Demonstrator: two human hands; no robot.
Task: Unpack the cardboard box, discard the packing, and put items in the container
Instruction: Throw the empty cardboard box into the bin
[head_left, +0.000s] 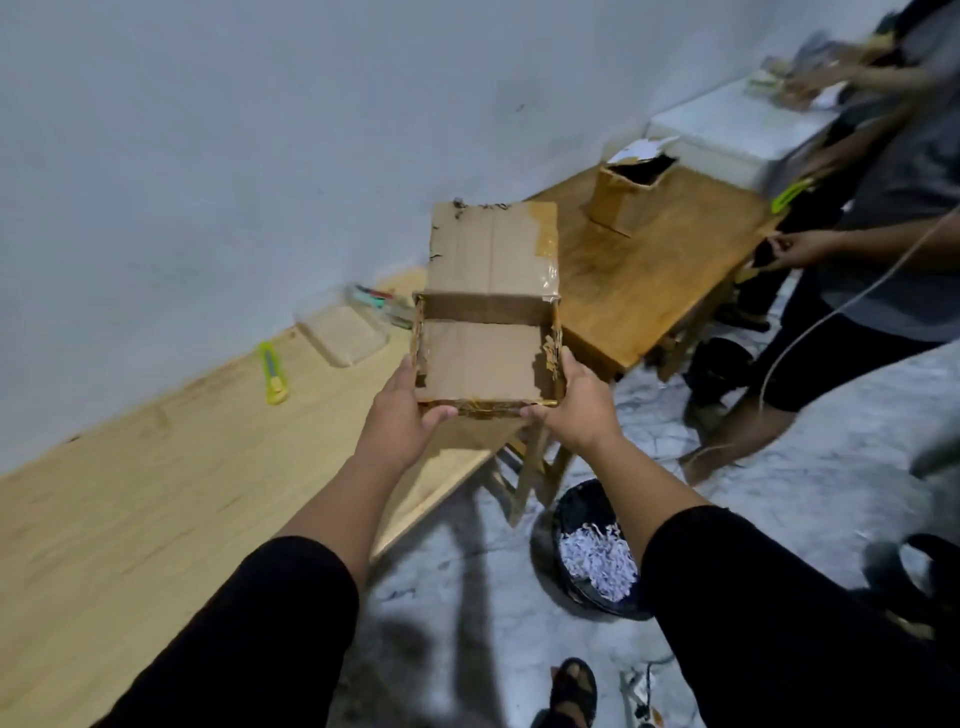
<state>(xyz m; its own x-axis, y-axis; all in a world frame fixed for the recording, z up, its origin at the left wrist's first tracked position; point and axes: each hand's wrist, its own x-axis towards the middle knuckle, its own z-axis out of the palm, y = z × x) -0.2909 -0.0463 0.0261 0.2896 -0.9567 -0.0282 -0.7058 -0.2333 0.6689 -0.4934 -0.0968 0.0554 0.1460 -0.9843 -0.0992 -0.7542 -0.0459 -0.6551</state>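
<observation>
I hold an open cardboard box (483, 358) in the air above the right end of the light wooden table (156, 493). Its far flap stands up and its inside looks empty. My left hand (405, 410) grips the box's left near corner and my right hand (576, 405) grips its right near corner. A clear plastic container (343, 332) sits on the table by the wall, with what look like pens (384, 306) lying behind it. On the floor below my right arm stands a black bin (582, 551) holding white shredded paper (597, 561).
A yellow-green utility knife (272, 371) lies on the table left of the container. A darker wooden table (649, 270) to the right carries another opened cardboard box (628, 192) and a white box (727, 135). Another person (857, 249) stands at the right.
</observation>
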